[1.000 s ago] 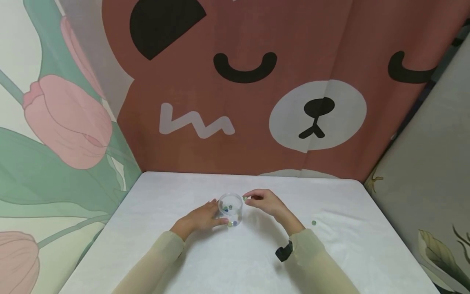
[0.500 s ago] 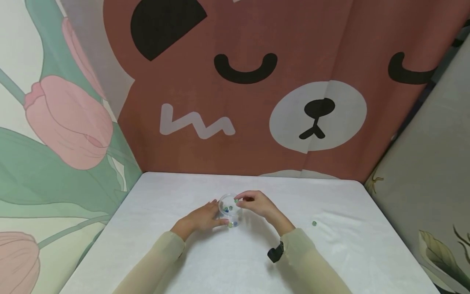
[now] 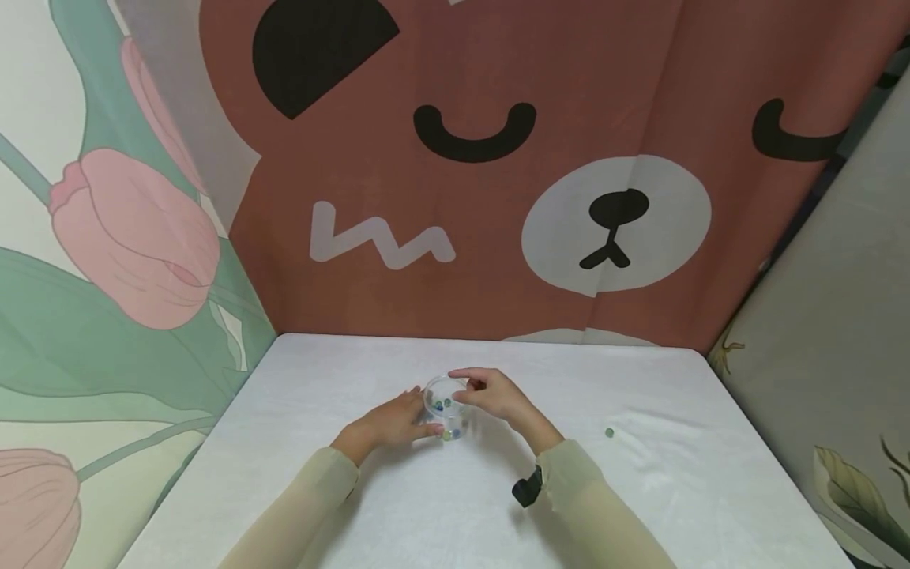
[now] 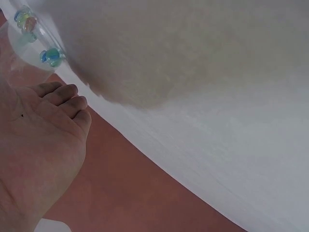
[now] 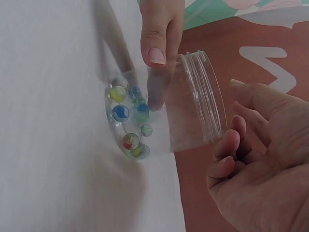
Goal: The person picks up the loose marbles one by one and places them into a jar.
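A clear plastic jar (image 3: pixel 448 423) stands upright on the white table. My left hand (image 3: pixel 387 421) holds it from the left, thumb at the near side and fingers round the far side. In the right wrist view several glass marbles (image 5: pixel 120 113) lie on the jar's bottom, blue, yellow, green and red-swirled. My right hand (image 5: pixel 270 159) is at the mouth of the jar, its thumb and forefinger spread apart with nothing between them. In the left wrist view, the left hand (image 4: pixel 43 135) lies beside the jar's wall, seen from the palm side.
One green marble (image 3: pixel 609 433) lies alone on the white tablecloth (image 3: pixel 426 514) to the right. A brown bear-print curtain (image 3: pixel 483 300) hangs behind the table. Floral cloths hang at both sides. A black device (image 3: pixel 527 487) is worn at the right wrist.
My right hand has moved left to the jar's mouth; the green marble it pinched is no longer between its fingers, which have spread. The left hand stays on the jar.
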### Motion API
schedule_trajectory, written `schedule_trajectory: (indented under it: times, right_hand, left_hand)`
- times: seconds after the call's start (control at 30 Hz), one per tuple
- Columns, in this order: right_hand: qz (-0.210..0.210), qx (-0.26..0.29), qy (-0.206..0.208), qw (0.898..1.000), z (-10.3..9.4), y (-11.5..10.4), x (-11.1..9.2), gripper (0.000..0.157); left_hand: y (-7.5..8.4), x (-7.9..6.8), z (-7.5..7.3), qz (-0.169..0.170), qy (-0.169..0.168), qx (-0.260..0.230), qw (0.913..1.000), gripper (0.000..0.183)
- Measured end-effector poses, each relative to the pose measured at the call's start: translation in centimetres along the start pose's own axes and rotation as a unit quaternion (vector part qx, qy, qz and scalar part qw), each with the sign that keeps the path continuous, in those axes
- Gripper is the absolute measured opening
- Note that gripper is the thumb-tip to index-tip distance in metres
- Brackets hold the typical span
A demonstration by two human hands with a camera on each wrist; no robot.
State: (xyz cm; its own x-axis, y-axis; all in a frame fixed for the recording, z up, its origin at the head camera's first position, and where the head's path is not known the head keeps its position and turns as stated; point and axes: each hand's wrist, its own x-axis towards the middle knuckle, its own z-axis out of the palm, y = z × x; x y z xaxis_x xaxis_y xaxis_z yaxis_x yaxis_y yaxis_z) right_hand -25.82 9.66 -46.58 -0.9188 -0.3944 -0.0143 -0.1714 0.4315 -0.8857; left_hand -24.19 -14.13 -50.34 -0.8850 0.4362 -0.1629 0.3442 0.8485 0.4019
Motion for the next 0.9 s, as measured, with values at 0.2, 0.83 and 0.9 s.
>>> schedule_trajectory:
  times: [0.2,0.83,0.9]
  right_hand:
    - [0.004,-0.001,0.000,1.000,-0.2,0.1,0.0,0.040]
    - [0.027,-0.003,0.039,0.999,-6.0,2.6,-3.0,0.034]
    - [0.030,-0.002,0.042,0.999,-6.6,2.9,-3.4,0.033]
  left_hand:
    - [0.1,-0.1,0.0,-0.005,-0.001,-0.003,1.0000,0.094]
    - [-0.1,0.1,0.3,-0.007,0.004,-0.002,1.0000,0.097]
    - [-0.2,0.2,0.3,-0.006,0.004,-0.002,1.0000,0.097]
